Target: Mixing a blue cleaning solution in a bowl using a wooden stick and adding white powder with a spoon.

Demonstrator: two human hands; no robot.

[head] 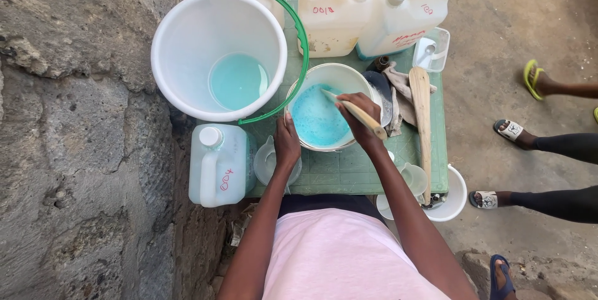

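Observation:
A small white bucket [333, 76] of foamy turquoise liquid [314, 118] stands on the green plastic table [349, 169]. My right hand [358, 113] grips a wooden stick [367, 120] whose far end dips into the liquid. My left hand [287, 141] holds the bucket's near left rim. A large white bucket [187, 44] with a green handle [298, 32] stands to the left, with a little pale blue liquid [238, 80] at its bottom.
Two white jerrycans [333, 16] [405, 16] stand at the table's far side, another [219, 164] at its near left. A wooden paddle [422, 125], cloth [398, 88] and clear tub [433, 51] lie right. Other people's sandalled feet [511, 130] stand right. A rough stone wall [75, 132] runs left.

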